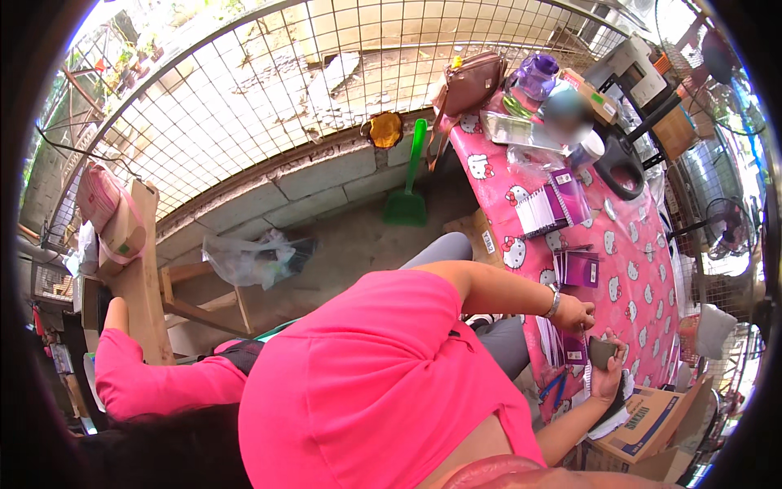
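Note:
My left hand (577, 314), with a metal band at its wrist, has its fingers bent and pressed together over the pink table. Whatever thin thing they may pinch is too small to make out. Just below it, my right hand (608, 376) has its fingers wrapped round a small dark grey-green squarish object (601, 354). White spiral binding shows under that object. Beside both hands lies a purple spiral notebook (575, 352). Farther along the table are a stack of purple notebooks (580, 267) and an opened spread of purple spiral notebooks (562, 201).
A pink patterned cloth (643, 269) covers the table. A brown bag (472, 81), a purple jug (538, 75) and a black stand (623, 167) crowd its far end. A cardboard box (643, 420) stands by my right arm. A green dustpan (406, 208) leans at the block wall.

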`<state>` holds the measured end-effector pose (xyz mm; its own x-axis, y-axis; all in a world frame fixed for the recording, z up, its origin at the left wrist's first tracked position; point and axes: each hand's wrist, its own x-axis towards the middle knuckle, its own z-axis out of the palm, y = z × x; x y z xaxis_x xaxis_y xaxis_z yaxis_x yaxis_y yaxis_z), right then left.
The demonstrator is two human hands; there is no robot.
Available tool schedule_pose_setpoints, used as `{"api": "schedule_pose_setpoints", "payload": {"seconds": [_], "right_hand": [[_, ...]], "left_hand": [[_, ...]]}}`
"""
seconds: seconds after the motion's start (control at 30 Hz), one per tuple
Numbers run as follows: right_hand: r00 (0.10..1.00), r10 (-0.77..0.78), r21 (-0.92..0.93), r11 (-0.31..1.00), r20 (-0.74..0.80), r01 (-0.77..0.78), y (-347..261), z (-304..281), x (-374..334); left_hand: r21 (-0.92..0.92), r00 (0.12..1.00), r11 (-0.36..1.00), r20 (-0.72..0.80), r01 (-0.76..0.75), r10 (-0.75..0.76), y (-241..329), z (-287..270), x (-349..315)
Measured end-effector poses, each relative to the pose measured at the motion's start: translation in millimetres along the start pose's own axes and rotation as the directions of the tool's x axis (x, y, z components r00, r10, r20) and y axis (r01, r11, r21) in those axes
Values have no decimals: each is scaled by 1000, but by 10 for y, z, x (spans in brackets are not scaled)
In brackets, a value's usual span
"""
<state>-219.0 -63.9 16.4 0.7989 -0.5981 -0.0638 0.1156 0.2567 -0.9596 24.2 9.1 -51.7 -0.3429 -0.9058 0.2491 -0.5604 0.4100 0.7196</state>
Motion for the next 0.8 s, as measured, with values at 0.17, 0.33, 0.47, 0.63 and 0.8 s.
{"api": "schedule_pose_setpoints", "payload": {"seconds": [0.17, 0.33, 0.47, 0.63, 0.8], "right_hand": [[993, 92, -290, 955, 78, -65, -47, -24, 151], [992, 73, -432, 895, -103, -111, -3, 30, 322], [995, -42, -818, 572, -91, -51, 196, -80, 273], [997, -74, -933, 358, -12, 15, 558, -208, 261], [997, 32, -785, 615, -63, -69, -21, 94, 297]], "left_hand": [[-9, 999, 1000, -36, -10, 9, 55, 20, 51], [-32, 996, 999, -91, 19, -22, 55, -61, 26], [-35, 985, 999, -172, -14, 8, 165, -124, 19], [-27, 973, 1000, -229, -13, 6, -15, -114, -28], [2, 975, 999, -216, -46, 46, -145, -61, -20]]}}
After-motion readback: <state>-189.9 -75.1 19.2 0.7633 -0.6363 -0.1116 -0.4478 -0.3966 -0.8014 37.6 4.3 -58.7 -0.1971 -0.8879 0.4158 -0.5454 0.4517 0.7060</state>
